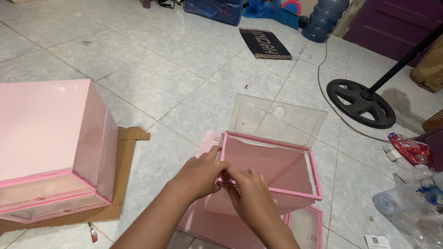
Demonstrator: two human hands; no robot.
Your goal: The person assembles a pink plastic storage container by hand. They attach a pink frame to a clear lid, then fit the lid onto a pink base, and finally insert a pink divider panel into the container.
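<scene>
Clearly the pink box (pixel 272 170) with its pink frame sits on the tiled floor (pixel 184 83) near the middle, on top of more flat pink panels (pixel 221 228). Its clear lid (pixel 274 117) stands tilted up at the far side. It looks like thin plastic: light, somewhat bendy in the walls, smooth enough to slip, and likely to crack if forced. The stiff rim seems the safest place to grip. The left hand (pixel 200 175) is closed around the near left corner of the frame; the right hand (pixel 251 193) pinches the near edge just beside it, fingers curled.

At left, finished pink boxes (pixel 50 147) rest on flat brown cardboard (pixel 124 157). At right lie a red wrapper (pixel 410 150) and a clear plastic bag (pixel 410 207); a small white tag (pixel 377 241) lies near right.
</scene>
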